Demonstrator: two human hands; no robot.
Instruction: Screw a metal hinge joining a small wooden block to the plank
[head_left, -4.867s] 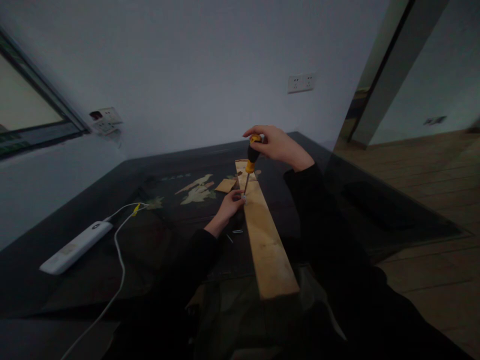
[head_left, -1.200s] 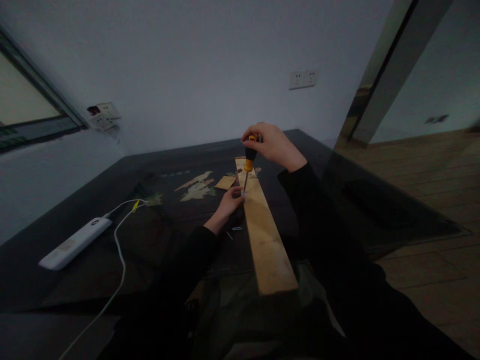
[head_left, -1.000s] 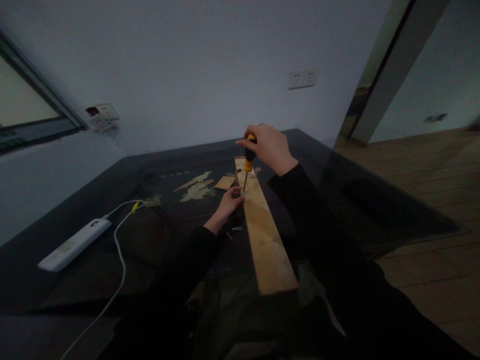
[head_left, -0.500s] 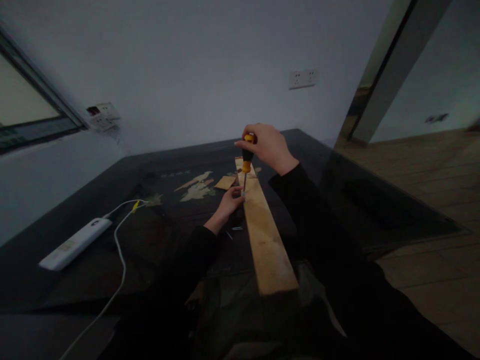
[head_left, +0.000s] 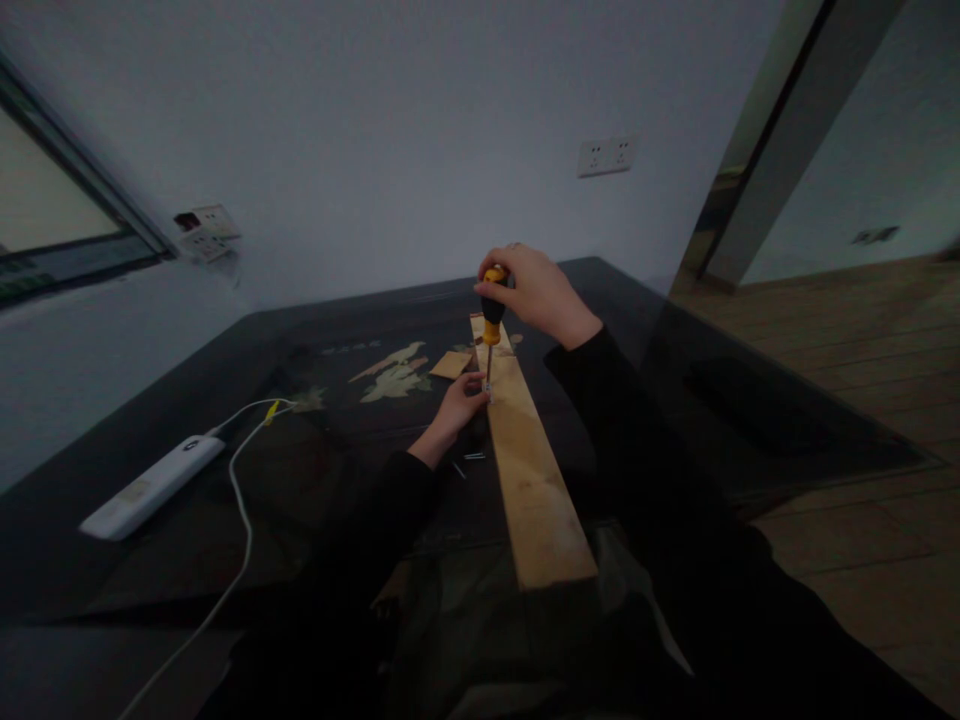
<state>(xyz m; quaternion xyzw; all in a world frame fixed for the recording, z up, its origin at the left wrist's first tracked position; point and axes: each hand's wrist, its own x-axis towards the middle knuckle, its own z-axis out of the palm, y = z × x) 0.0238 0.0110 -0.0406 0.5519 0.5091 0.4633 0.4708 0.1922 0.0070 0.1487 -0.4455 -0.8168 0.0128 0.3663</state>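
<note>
My right hand [head_left: 531, 290] is closed around the yellow and black handle of a screwdriver [head_left: 492, 320], held upright. Its shaft points down at a small shiny metal piece [head_left: 487, 390] on the left edge of a long wooden board [head_left: 536, 475]. The fingers of my left hand [head_left: 459, 402] pinch that metal piece against the board; its exact shape is too small to make out. The board runs lengthwise away from me, its near end jutting past the table edge above my lap.
Several loose screws or nails [head_left: 466, 462] lie left of the board on the dark table [head_left: 360, 430]. A small tan piece [head_left: 451, 365] rests beyond my left hand. At left sits a white power strip [head_left: 154, 485] with its cable [head_left: 241, 500]. The wall holds sockets [head_left: 606, 156].
My right hand has shifted slightly on the screwdriver handle, with the fingers turned a little. My left hand and the board stay in place.
</note>
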